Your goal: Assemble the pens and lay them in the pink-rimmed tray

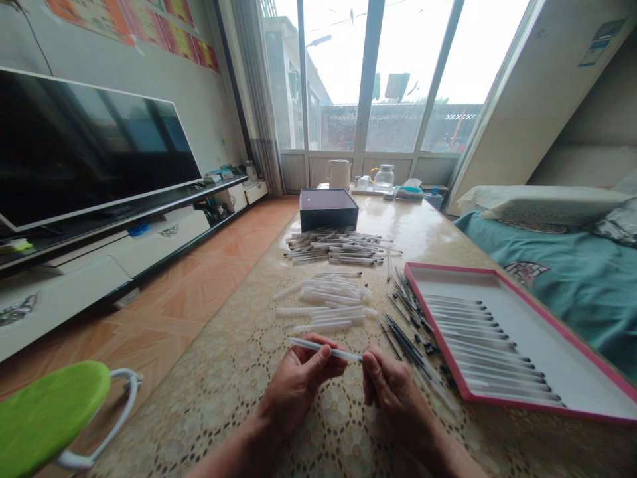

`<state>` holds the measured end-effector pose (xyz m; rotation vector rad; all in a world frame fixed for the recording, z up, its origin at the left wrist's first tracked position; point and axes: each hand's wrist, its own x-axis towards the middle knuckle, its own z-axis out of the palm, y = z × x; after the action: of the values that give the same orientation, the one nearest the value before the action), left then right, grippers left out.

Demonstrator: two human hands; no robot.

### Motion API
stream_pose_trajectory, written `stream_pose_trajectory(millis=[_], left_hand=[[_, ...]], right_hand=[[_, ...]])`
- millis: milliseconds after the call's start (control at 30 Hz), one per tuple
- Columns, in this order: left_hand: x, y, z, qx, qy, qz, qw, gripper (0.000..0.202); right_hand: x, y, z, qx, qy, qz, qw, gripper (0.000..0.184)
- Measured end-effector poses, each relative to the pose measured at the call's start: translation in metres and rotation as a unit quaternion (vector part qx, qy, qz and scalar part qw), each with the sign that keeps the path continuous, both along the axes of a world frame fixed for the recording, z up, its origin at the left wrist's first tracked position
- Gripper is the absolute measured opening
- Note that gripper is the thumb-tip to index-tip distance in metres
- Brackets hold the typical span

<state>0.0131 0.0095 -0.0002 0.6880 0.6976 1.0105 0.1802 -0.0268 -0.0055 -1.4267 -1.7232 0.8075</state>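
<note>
My left hand (298,378) and my right hand (393,392) together hold one clear plastic pen (326,350) level above the table, the left pinching its middle, the right closed on its right end. Just beyond lies a loose heap of clear pen barrels (331,305). A bunch of thin black refills (405,318) lies to the right of it. Farther back is a pile of pen parts (338,247). At the right stands a pink-rimmed white tray (527,392) with several finished pens (488,352) laid in a row.
A dark blue box (327,209) stands at the far end of the lace-covered table (239,398), with a kettle (338,174) and glass jug (384,176) behind. A green stool (47,411) is at the lower left; a teal bed (572,279) on the right.
</note>
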Motion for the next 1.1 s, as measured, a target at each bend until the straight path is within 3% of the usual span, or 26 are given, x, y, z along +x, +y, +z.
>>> stream_pose_trajectory(millis=[200,367,533,733,933,1100], left_hand=[[-0.0004,0.0004,-0.0001,-0.007,-0.004,-0.001,1.0,0.016],[0.0009,-0.0008,0.0007,-0.004,0.003,0.009,1.0,0.015],[-0.0006,0.0005,-0.0009,-0.015,0.0,0.004,1.0,0.014],[-0.0002,-0.0008,-0.0001,0.003,0.005,-0.002,1.0,0.013],[-0.001,0.001,-0.0024,-0.011,0.0,-0.001,1.0,0.011],[-0.0009,0.001,-0.002,0.008,-0.004,-0.007,1.0,0.009]], right_hand=[[0.0001,-0.0018,0.005,-0.005,-0.006,0.004,1.0,0.023],[0.0013,0.0,0.0008,-0.006,-0.017,0.012,1.0,0.043],[0.0022,0.0014,-0.0043,-0.004,0.004,0.001,1.0,0.029],[0.0012,0.0009,-0.0035,-0.021,0.014,0.007,1.0,0.043],[0.0003,-0.0006,0.0015,-0.01,0.014,-0.001,1.0,0.026],[0.0002,-0.002,-0.0002,-0.033,0.039,0.021,0.998,0.03]])
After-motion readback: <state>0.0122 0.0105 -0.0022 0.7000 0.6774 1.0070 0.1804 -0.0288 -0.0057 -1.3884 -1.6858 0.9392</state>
